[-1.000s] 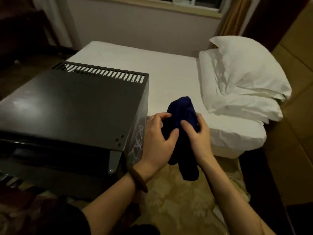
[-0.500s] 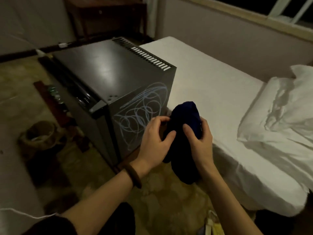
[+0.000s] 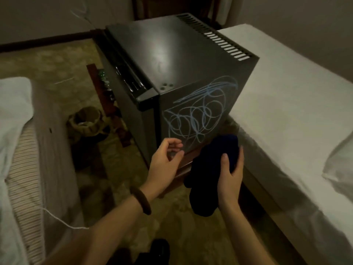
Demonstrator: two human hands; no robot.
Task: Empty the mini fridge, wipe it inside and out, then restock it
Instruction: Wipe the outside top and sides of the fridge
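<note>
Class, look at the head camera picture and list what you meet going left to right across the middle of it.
Pillow → woven basket → mini fridge → left hand → dark blue cloth held by the right hand → white bed.

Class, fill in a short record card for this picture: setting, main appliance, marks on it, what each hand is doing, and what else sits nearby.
Setting: bedroom, a white bed to the right
Appliance: black mini fridge, door shut
Marks: pale blue scribbles on its side panel
Right hand: grips a dark blue cloth
Left hand: holds nothing, fingers loosely curled, near the scribbled panel
Wrist: brown bracelet on the left arm
Nearby: woven basket on the carpet left of the fridge
</note>
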